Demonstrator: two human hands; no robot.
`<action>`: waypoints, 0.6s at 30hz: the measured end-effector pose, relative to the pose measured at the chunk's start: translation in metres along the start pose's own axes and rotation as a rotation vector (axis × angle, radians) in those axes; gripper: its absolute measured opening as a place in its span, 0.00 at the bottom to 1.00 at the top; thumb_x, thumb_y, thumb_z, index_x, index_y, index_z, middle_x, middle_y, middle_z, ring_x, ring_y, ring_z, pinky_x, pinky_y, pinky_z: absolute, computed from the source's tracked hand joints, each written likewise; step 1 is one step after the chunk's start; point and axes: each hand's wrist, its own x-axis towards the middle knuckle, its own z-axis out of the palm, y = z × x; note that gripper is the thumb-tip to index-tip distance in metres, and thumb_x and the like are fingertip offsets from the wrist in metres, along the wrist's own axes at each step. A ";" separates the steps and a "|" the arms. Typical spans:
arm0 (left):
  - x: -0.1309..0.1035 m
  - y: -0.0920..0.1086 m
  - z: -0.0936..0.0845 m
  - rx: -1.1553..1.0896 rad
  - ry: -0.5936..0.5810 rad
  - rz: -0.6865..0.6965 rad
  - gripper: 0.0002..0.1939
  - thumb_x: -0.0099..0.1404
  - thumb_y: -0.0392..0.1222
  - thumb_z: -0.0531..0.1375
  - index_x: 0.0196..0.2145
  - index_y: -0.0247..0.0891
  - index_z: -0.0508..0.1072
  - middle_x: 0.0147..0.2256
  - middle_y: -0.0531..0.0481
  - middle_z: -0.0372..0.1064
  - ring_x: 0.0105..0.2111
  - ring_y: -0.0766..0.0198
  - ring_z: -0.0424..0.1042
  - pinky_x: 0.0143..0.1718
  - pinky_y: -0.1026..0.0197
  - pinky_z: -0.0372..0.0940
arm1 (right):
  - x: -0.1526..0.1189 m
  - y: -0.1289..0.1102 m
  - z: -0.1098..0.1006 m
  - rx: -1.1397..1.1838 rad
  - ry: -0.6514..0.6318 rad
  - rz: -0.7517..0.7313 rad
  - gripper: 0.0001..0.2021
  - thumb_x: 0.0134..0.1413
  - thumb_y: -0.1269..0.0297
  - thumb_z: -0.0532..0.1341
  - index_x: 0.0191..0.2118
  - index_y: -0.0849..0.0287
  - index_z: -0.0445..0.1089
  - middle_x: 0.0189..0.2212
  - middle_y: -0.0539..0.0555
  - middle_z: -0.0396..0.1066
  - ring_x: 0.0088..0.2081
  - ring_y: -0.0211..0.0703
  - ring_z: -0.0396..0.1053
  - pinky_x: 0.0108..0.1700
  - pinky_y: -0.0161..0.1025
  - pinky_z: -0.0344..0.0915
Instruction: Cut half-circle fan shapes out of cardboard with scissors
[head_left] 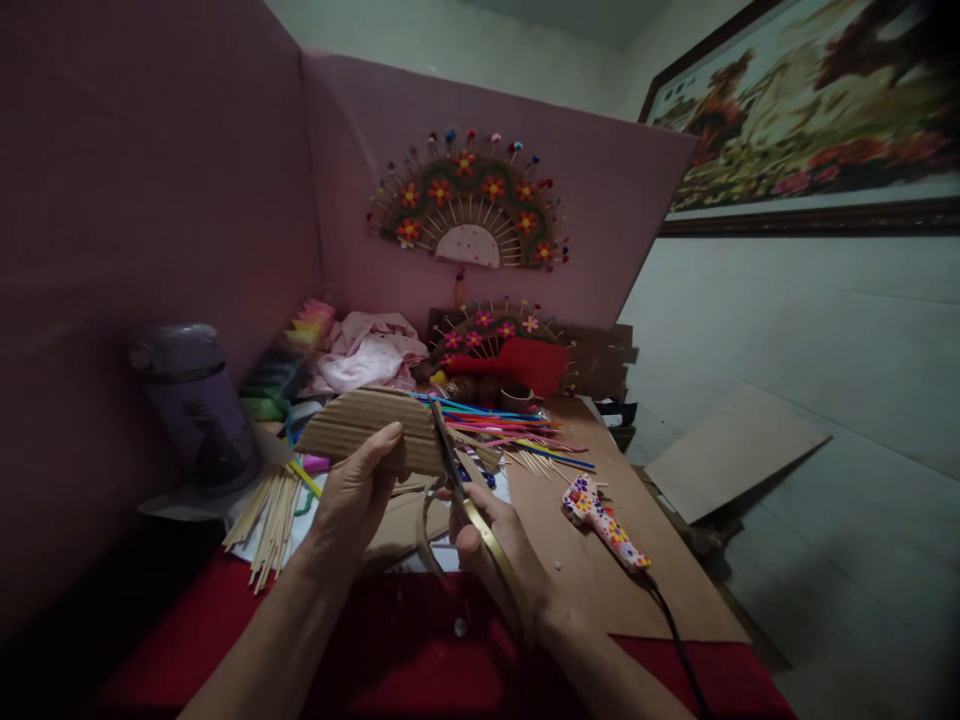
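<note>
The left hand (352, 500) is grasping a corrugated cardboard piece (367, 430), its thumb pressing on the near face, and is holding it above the surface (562, 665). The right hand (499, 545) is gripping the scissors (480, 525), whose blades are meeting the right-hand edge of the piece. A narrow curled strip (424, 535) is hanging beside the scissors. To the right, a floral-patterned glue gun (607, 530) is lying on a flat brown sheet (652, 590), its cord trailing toward the near edge. Pale wooden sticks (271, 520) are lying left of the left hand. A decorated fan (466, 200) is hanging on the pink panel (600, 200) behind
</note>
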 end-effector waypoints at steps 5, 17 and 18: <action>0.001 0.000 -0.002 0.034 -0.017 -0.025 0.12 0.43 0.38 0.71 0.26 0.33 0.74 0.25 0.54 0.71 0.23 0.70 0.67 0.23 0.68 0.66 | 0.000 0.004 -0.002 -0.073 0.011 -0.022 0.40 0.42 0.28 0.53 0.45 0.62 0.69 0.22 0.47 0.59 0.24 0.35 0.53 0.25 0.32 0.52; 0.001 -0.002 0.001 0.057 -0.033 -0.061 0.14 0.39 0.39 0.72 0.25 0.34 0.76 0.27 0.53 0.73 0.27 0.69 0.70 0.28 0.68 0.67 | -0.004 -0.003 0.009 0.015 0.111 0.044 0.29 0.42 0.38 0.61 0.37 0.63 0.68 0.19 0.46 0.58 0.22 0.34 0.54 0.24 0.32 0.50; 0.000 -0.002 0.001 0.058 -0.029 -0.066 0.14 0.38 0.39 0.73 0.25 0.34 0.76 0.27 0.53 0.74 0.28 0.68 0.70 0.30 0.67 0.68 | -0.005 -0.004 0.010 0.034 0.115 0.049 0.29 0.41 0.38 0.61 0.36 0.63 0.68 0.18 0.45 0.58 0.21 0.34 0.53 0.24 0.32 0.50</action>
